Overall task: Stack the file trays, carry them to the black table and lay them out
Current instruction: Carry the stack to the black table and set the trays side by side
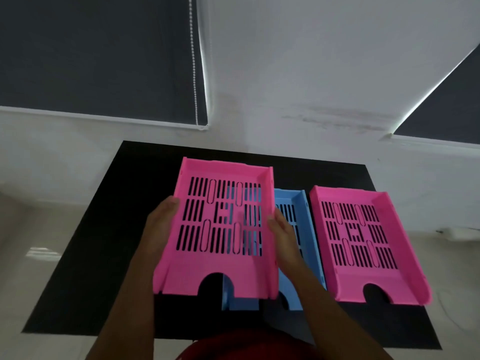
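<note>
Over black table (85, 255) | both hands (161, 222) grip pink tray (220, 266) sides | no legible writing

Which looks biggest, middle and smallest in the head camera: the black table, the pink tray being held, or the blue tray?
1. black table
2. held pink tray
3. blue tray, mostly hidden, so its true size may match the pink one.

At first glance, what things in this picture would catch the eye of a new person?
The bright pink tray in the middle stands out first, gripped on its sides by the left hand and right hand above the black table. It partly covers a blue tray lying underneath. A second pink tray lies flat on the table's right side.
</note>
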A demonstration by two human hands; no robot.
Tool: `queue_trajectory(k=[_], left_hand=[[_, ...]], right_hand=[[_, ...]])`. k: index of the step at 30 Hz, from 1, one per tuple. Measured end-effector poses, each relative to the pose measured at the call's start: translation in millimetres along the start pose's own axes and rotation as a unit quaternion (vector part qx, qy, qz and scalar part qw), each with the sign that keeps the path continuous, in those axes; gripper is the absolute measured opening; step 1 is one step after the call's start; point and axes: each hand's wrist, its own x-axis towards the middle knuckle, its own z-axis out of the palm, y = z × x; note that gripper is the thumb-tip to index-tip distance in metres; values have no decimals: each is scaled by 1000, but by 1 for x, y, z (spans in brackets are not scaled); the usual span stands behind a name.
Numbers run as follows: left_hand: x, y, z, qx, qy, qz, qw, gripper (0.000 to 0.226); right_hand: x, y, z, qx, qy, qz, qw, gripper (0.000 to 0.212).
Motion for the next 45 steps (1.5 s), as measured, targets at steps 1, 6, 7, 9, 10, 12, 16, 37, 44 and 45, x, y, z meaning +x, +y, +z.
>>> queue_trajectory(k=[1, 6, 7, 9, 10, 12, 16, 37, 44, 45], left_hand=[[2, -1, -17, 0, 15, 0, 1000, 33], [12, 0, -96, 10, 116, 20, 993, 22], [15, 0, -108, 24, 136, 24, 990, 26], [19, 0, -125, 49, 162, 28, 985, 32], [21, -3, -132, 58, 171, 34, 983, 29], [24, -12, -141, 89, 173, 39, 980, 26], [32, -31, -147, 164, 158, 19, 974, 53], [33, -50, -112, 228, 148, -12, 962, 66], [16, -57, -23, 276, 34, 21, 960, 67], [13, -59, -7, 286, 3, 19, 958, 70]], right_hand=[[1, 3, 18, -3, -12, 6, 1000, 38], [13, 16, 98, -12, -82, 10, 997, 50], [16, 18, 110, -19, -89, 12, 996, 46], [19, 20, 130, -31, -105, 21, 994, 43], [22, 22, 137, -39, -110, 26, 993, 42], [25, 25, 149, -55, -115, 40, 991, 39], [32, 35, 159, -93, -105, 59, 988, 34], [32, 32, 135, -201, -33, 22, 979, 21], [29, 27, 69, -201, 104, -30, 974, 38], [29, 26, 55, -204, 135, -32, 969, 37]])
